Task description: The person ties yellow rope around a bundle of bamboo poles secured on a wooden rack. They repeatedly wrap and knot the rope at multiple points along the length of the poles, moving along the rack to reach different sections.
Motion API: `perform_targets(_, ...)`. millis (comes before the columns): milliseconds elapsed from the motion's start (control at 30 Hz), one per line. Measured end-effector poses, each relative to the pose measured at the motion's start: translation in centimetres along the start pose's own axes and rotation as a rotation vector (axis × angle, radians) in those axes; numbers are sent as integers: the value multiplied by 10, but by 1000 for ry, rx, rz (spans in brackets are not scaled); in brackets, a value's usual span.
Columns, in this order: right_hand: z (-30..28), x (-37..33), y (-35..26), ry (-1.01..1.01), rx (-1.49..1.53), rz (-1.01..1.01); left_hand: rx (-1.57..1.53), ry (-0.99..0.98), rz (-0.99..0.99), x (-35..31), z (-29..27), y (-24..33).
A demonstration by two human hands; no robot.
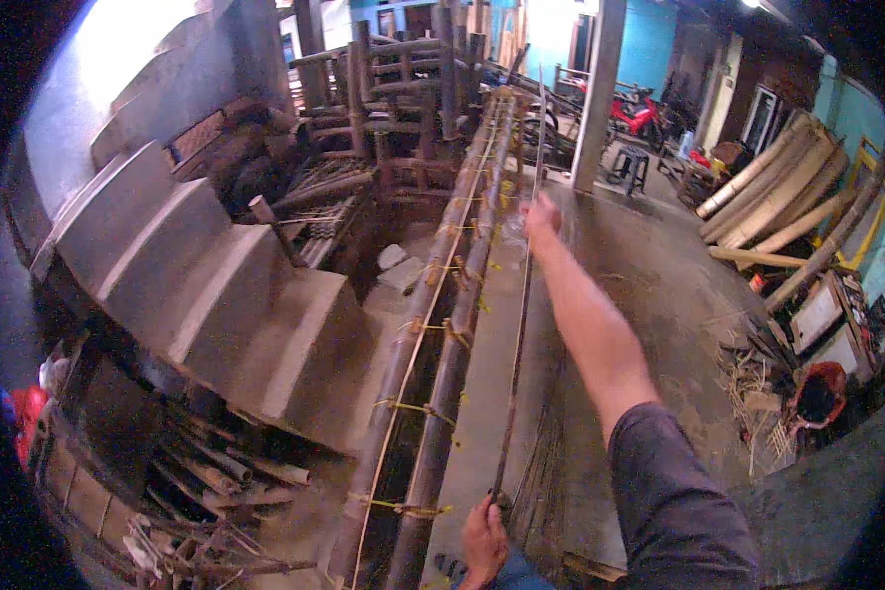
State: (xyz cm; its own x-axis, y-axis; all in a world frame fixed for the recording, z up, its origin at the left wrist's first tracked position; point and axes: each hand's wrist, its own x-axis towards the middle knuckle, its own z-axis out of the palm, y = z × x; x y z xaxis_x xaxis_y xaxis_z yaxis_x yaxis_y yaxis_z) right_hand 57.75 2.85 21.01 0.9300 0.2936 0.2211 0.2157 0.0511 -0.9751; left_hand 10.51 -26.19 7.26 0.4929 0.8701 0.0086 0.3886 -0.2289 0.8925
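Note:
A long, thin, dark strip (517, 364), which looks like split bamboo, runs away from me just right of a pair of bamboo poles. My left hand (484, 541) is closed around its near end, low in the view. Far ahead, with the arm stretched out, my right hand (541, 218) grips the same strip; its tip continues beyond that hand. To the left lie the long parallel bamboo poles (450, 379), joined crosswise by several yellow ties (403, 507). A pale thin strip (403, 393) lies lengthwise along the left pole.
Concrete steps (216, 285) rise at left, with cut bamboo pieces (216, 472) below. Bamboo frames (393, 108) stand at the back. A post (598, 98), a dark stool (631, 167) and a red motorbike (639, 116) are beyond. Split bamboo (777, 197) leans at right, near a basket (818, 393).

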Motion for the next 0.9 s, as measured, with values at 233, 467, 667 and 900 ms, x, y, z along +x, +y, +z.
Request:
perform_targets(233,46,-96,115,77,13,-137,95,-53,-126,-66,-112,12)
perform_targets(467,65,-185,96,-150,270,424,222,18,-214,-100,-151,-2)
perform_targets(667,50,-233,68,-312,247,550,240,9,-371,-116,-182,10)
perform_targets(900,-71,-360,78,-627,-237,265,475,31,-256,-162,-246,1)
